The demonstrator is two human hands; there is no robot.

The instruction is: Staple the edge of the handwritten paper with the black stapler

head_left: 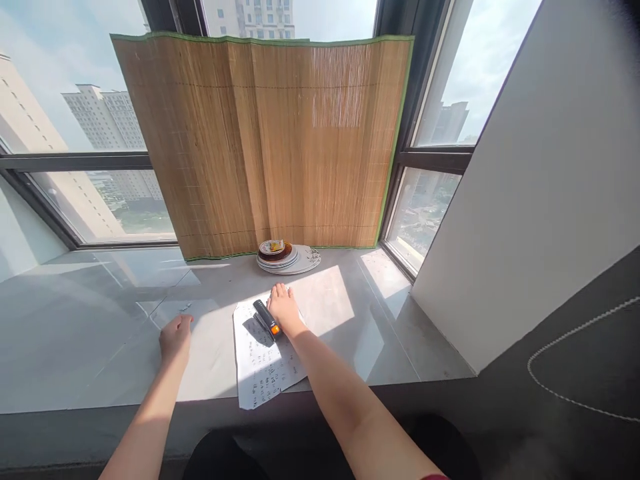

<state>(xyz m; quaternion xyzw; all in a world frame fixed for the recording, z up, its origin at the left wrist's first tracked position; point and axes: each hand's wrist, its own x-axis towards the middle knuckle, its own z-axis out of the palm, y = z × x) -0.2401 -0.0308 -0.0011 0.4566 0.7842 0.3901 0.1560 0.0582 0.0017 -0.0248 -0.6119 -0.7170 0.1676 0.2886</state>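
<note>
A white sheet of paper with handwriting lies on the grey sill, hanging slightly over its front edge. A black stapler with an orange end sits on the paper's upper part. My right hand lies flat on the paper just right of the stapler, touching it, fingers stretched forward. My left hand rests on the bare sill to the left of the paper, fingers loosely curled, holding nothing I can see. A few small staples lie just beyond it.
A stack of plates stands at the back of the sill, before a bamboo mat leaning on the window. A white wall closes the right side. A dark padded surface lies at the lower right.
</note>
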